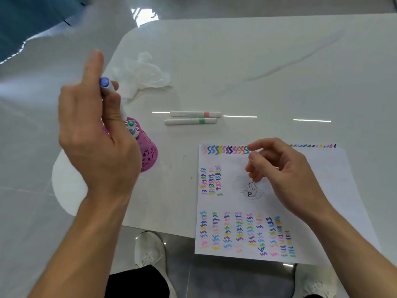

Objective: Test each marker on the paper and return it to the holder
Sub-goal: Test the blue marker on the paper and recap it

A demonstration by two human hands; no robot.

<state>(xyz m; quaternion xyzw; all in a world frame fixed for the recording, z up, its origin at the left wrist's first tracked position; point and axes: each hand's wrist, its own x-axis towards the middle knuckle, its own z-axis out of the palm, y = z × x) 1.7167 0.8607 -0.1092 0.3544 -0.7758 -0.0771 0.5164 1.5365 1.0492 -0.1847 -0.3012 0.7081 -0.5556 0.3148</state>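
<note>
The marker (pixel 106 85) in the left hand (pixel 96 136) stands almost upright. Its long axis runs from the hand upward, and the blue cap end points up and a little toward the camera. Only the top part shows: a round blue end and a short piece of white barrel. The rest is hidden behind the fingers, so I cannot tell where its tip is. The left hand grips it with curled fingers, the thumb raised straight above, and holds it in the air just above the pink holder (pixel 148 152).

The holder stands on the white table (pixel 257 61), partly covered by the left hand. It has a cut-out pattern in its wall, and two capped markers (pixel 131 124) show at its top, one teal and one violet-blue.

To the right of the holder two white markers lie flat, parallel and close, with long axes running left to right: one with a pink band (pixel 195 114) and one with a green band (pixel 190 121). Behind the holder lies a crumpled white tissue (pixel 146 74).

The paper (pixel 335 179) lies at the near edge of the table, covered with rows of coloured zigzag marks and a small pencil sketch. The right hand (pixel 285 173) hovers over it with fingers loosely bent, and it seems to hold nothing.
</note>
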